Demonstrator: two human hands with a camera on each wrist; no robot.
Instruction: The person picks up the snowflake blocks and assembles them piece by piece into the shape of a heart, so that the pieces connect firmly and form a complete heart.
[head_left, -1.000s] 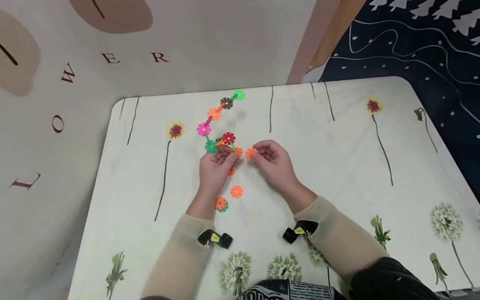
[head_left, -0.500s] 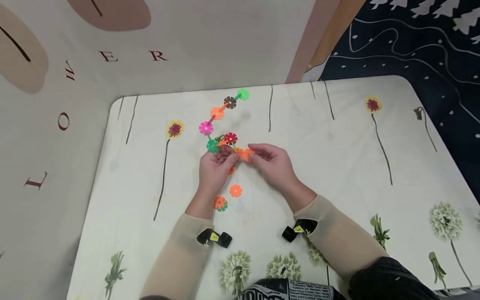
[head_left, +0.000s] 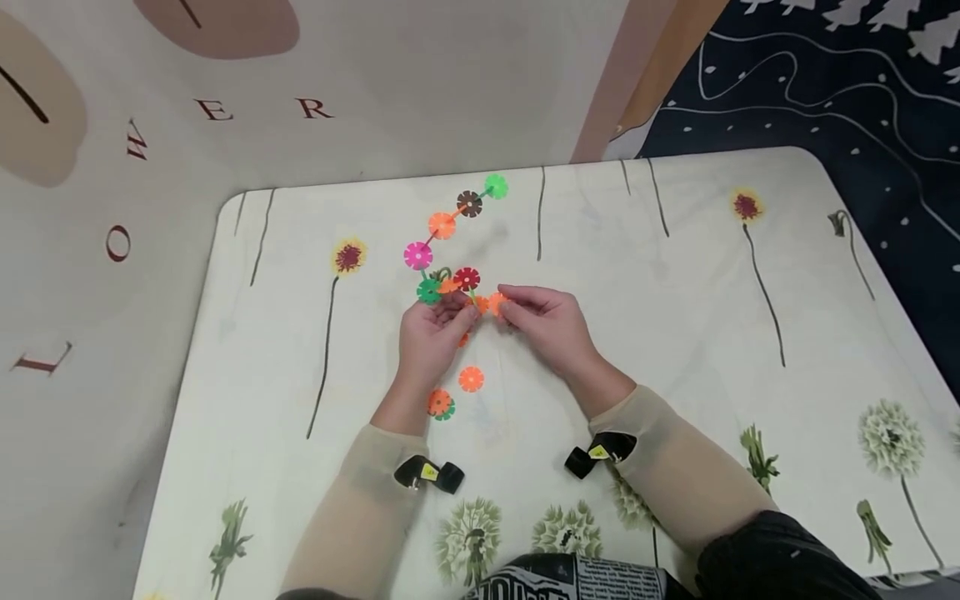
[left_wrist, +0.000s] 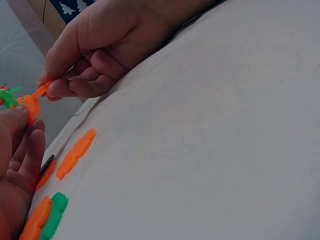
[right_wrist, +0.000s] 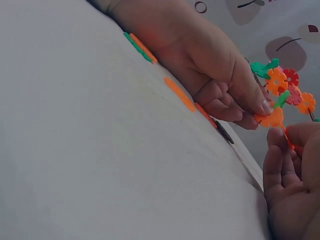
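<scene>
My left hand [head_left: 433,342] pinches an orange notched flower disc [head_left: 481,305] at the near end of a chain of interlocking plastic flower discs. Beyond my fingers the chain bends through red [head_left: 467,278], green [head_left: 429,291] and pink [head_left: 417,256] discs, reaching a light green disc [head_left: 496,185] at its far end. Between thumb and fingers, my right hand [head_left: 553,333] holds another orange disc [head_left: 497,302]. In the left wrist view this disc [left_wrist: 43,90] stands edge-on against the chain's last orange disc [left_wrist: 30,104], their rims meeting. Fingertips partly cover both.
A loose orange disc [head_left: 471,379] lies on the white flower-printed tabletop [head_left: 660,317], near an orange disc [head_left: 440,402] overlapping a green one. More discs lie partly hidden beside my left hand. A pale wall [head_left: 450,100] rises behind the table's far edge.
My right hand has brought its orange disc leftward from a small gap to the chain's end disc. The chain's far part has swung slightly to the right. My left hand stays nearly in place.
</scene>
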